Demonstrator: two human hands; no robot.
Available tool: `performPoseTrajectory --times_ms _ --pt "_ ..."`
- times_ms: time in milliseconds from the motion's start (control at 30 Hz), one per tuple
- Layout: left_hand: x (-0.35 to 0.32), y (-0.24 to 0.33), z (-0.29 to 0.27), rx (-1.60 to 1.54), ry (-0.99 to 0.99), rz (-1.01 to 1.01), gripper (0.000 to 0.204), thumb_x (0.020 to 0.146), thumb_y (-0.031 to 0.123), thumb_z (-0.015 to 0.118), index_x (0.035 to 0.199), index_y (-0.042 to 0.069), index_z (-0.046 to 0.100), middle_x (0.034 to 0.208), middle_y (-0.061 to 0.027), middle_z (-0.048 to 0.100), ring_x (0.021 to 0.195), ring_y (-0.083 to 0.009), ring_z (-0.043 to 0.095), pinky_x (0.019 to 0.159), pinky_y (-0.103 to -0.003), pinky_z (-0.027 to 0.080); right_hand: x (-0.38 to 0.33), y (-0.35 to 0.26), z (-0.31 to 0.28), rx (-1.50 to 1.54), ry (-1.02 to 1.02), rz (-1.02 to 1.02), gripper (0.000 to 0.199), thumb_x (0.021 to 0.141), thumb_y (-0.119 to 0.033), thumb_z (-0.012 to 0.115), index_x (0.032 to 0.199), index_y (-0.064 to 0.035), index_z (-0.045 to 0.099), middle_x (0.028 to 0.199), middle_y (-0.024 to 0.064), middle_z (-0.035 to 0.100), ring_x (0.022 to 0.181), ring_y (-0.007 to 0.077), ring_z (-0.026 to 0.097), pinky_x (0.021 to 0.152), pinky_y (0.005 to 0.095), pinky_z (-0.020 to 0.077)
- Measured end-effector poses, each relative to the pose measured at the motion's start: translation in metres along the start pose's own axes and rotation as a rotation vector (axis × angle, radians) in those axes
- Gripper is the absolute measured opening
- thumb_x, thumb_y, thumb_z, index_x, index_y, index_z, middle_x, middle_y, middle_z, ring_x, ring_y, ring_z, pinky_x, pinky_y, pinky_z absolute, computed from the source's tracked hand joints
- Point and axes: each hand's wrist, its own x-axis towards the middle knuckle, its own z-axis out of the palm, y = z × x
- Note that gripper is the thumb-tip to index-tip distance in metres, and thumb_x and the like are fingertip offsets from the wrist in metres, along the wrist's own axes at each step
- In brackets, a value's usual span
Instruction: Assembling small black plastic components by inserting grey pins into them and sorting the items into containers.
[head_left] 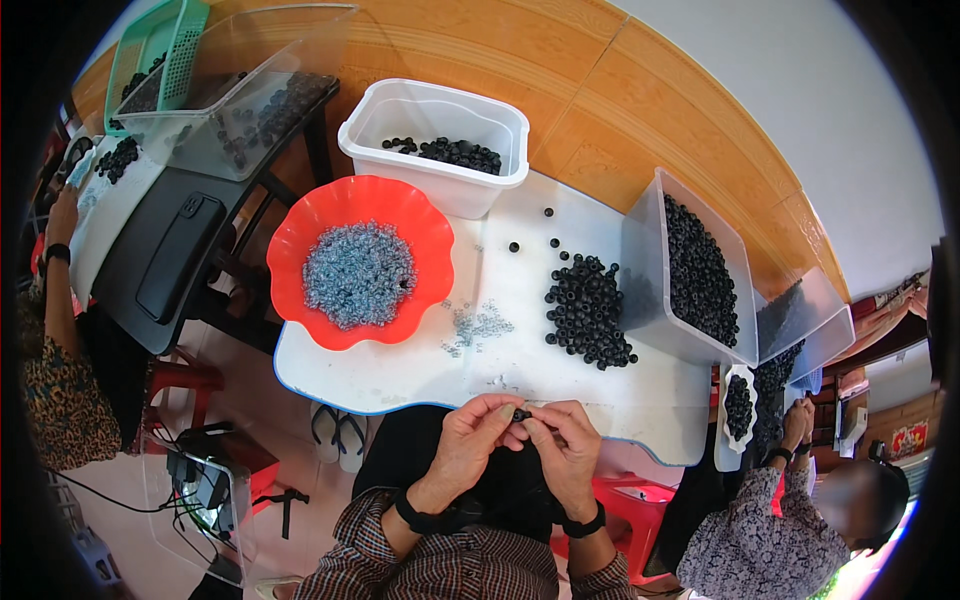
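the left hand and right hand met at the near edge of the white table, open room on either side, pinching a small, shiny black bead between fingertips.

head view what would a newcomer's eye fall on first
Probably the red bowl of bluish beads, on the left of the white table. Next, the black bead pile right of centre. Then the left hand and right hand, pinching a small black piece at the near edge.
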Motion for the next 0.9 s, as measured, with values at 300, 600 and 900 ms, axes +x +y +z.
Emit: performPoseTrajectory --times_ms 300,600,900 --pt "-0.001 0.004 0.002 -0.036 -0.05 -0.038 0.024 0.099 0.009 0.055 0.118 -0.005 0.062 0.098 -0.01 0.068 0.082 -0.0137 0.067 0.073 -0.025 0.058 0.0 -0.001 0.0 -0.01 0.048 0.02 0.017 0.083 0.0 0.072 0.1 -0.0002 0.071 0.091 0.0069 0.062 0.076 0.0134 0.061 0.066 0.0234 0.0486" --pt "0.003 0.0 -0.009 -0.324 -0.13 -0.163 0.025 0.097 0.008 0.057 0.118 -0.006 0.062 0.102 -0.0122 0.069 0.086 -0.0166 0.069 0.073 -0.025 0.058 -0.008 0.011 0.005 0.33 0.072 0.157 0.013 0.088 -0.001 0.069 0.101 0.0008 0.069 0.097 0.0042 0.061 0.088 0.011 0.059 0.077 0.0223 0.0476" --pt "0.003 0.0 -0.007 -0.361 -0.124 -0.182 0.026 0.097 0.008 0.057 0.119 -0.005 0.062 0.101 -0.0121 0.069 0.086 -0.017 0.069 0.073 -0.026 0.058 -0.008 0.013 0.006 0.269 0.103 0.12 0.013 0.087 -0.001 0.07 0.1 0.0003 0.069 0.097 0.0044 0.061 0.087 0.0109 0.058 0.077 0.0218 0.0469"
